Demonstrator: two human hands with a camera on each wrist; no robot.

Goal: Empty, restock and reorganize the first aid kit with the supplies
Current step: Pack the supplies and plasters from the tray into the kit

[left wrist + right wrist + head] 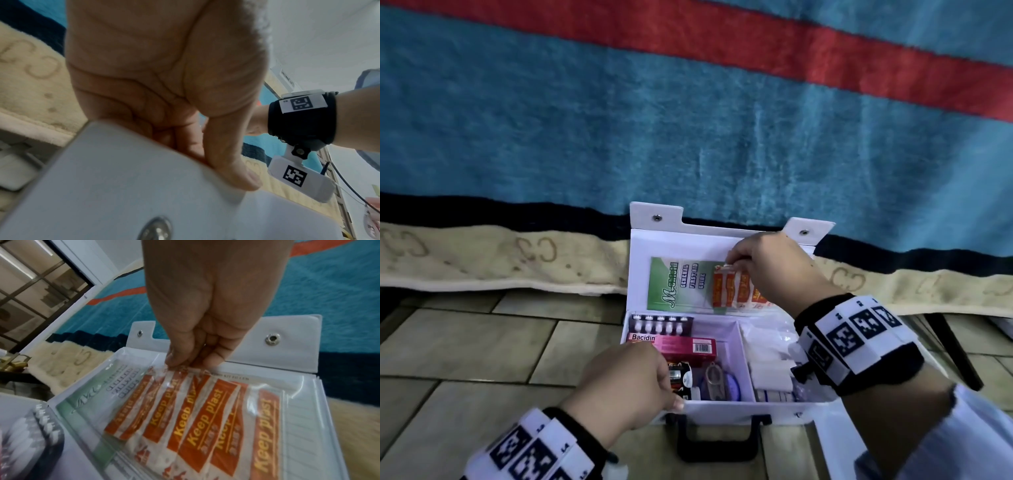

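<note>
A white first aid kit (726,407) lies open on the tiled floor, its lid (688,243) leaning back against a bed. In the lid's clear pocket sit a green guide leaflet (671,284) and several orange plaster strips (736,289). My right hand (732,262) pinches the strips' top edge (185,369) at the pocket mouth. My left hand (654,383) grips the kit's front wall, thumb outside (232,170), fingers inside. The left compartment holds a pink Bacidin box (678,344), a vial strip (661,323), a small bottle (681,377) and scissors (714,377). White gauze packs (767,356) fill the right compartment.
A blue blanket with a red stripe (688,120) hangs behind the kit over a beige fleece edge (500,260). The kit's black handle (717,442) points toward me. A dark chair leg (952,349) stands at the right.
</note>
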